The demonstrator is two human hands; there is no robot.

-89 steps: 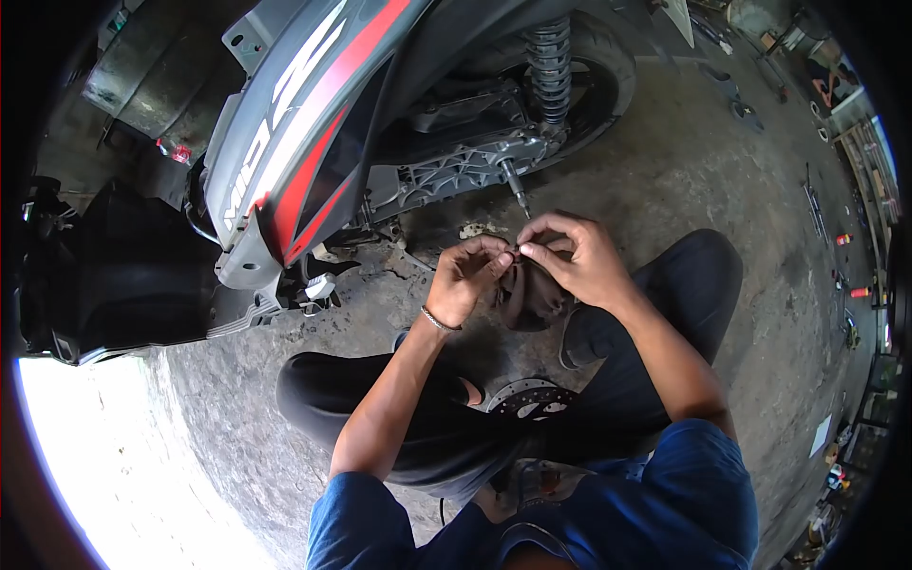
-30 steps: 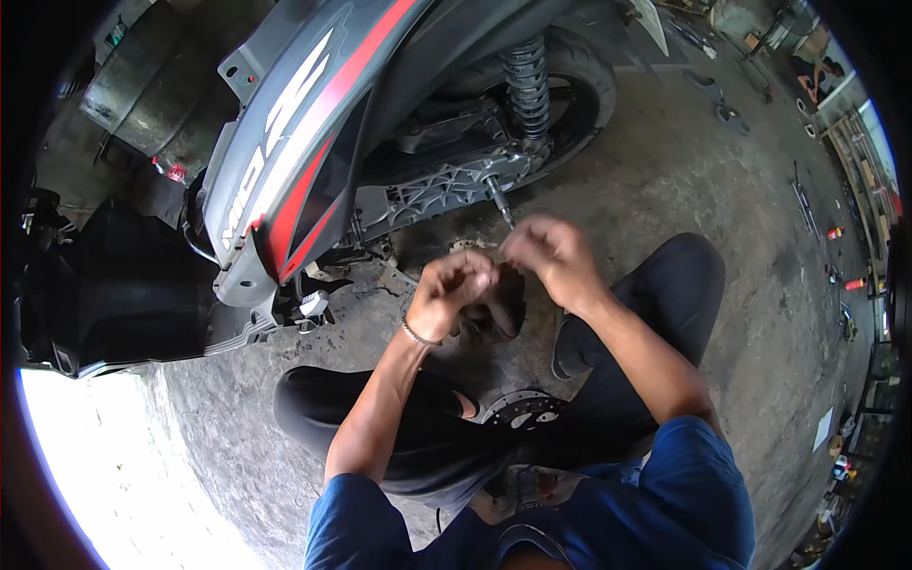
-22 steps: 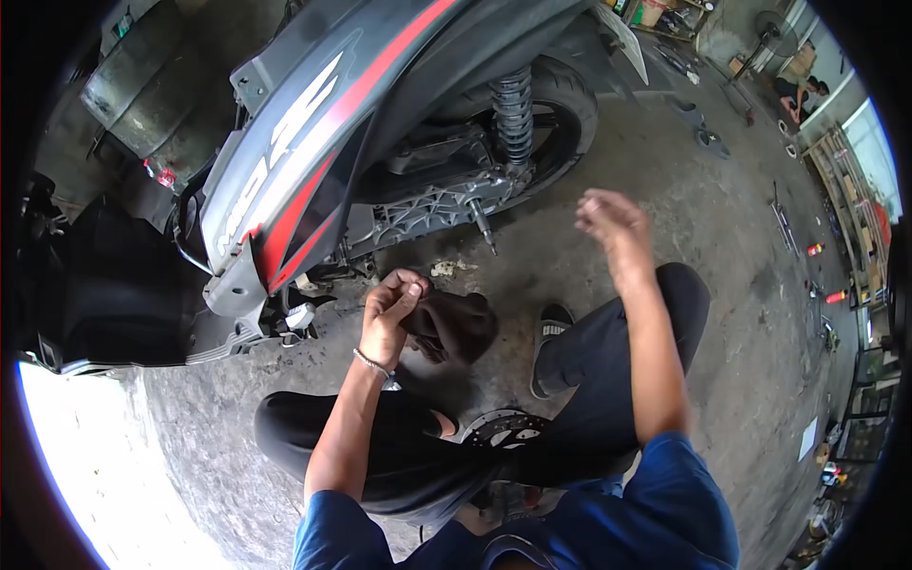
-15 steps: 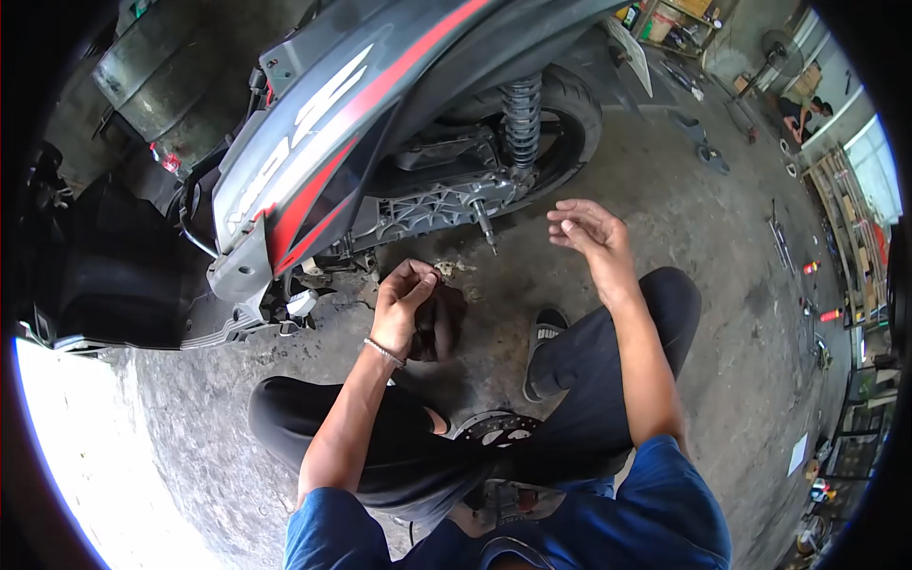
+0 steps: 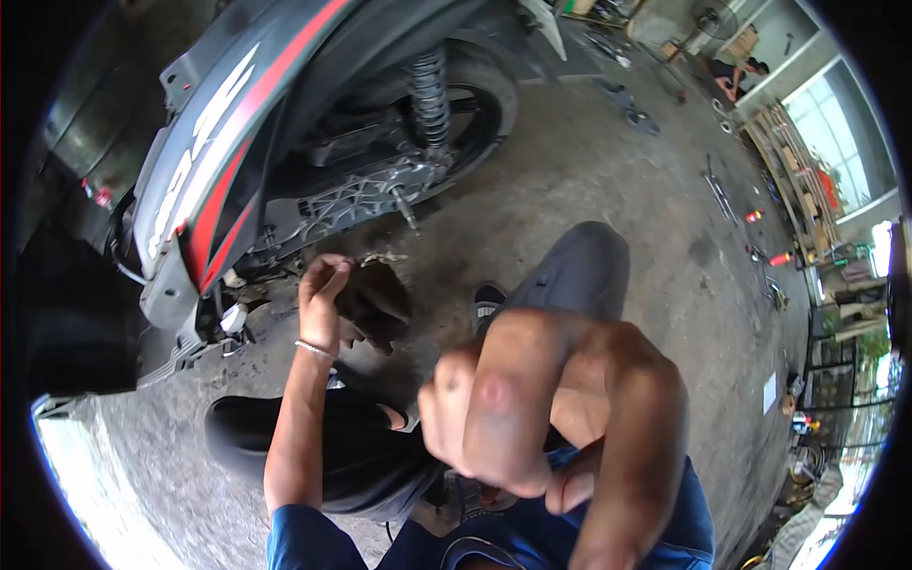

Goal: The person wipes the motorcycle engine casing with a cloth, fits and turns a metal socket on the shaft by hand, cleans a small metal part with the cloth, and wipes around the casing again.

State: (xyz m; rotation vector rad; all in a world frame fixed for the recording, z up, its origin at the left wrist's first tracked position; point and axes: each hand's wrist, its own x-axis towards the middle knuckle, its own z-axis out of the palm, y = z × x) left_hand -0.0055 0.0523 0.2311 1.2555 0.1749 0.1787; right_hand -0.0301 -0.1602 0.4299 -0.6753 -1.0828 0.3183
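My left hand (image 5: 323, 296) is closed, with its fingers pinched on what looks like a dark brown rag (image 5: 378, 304) that hangs over the floor below the scooter. My right hand (image 5: 570, 399) is raised close to the camera and looks very large. Its fingers are curled in, and nothing shows in them. Ahead of my left hand stands a grey, white and red scooter (image 5: 180, 166). On its near side a bare axle (image 5: 406, 211) sticks out below the coil shock absorber (image 5: 430, 100), with the rear wheel (image 5: 503, 104) behind it.
A black-clad knee (image 5: 579, 266) rises beside my right hand. Along the right lie long tools (image 5: 720, 190), a red bottle (image 5: 780, 258) and a wooden pallet (image 5: 788, 171). Sandals (image 5: 627, 106) lie beyond the wheel. Another person (image 5: 736, 78) crouches far off at the upper right.
My right hand has come up from beside the axle towards the camera, and its fingers have curled in. My left hand keeps hold of the rag. The view has swung right.
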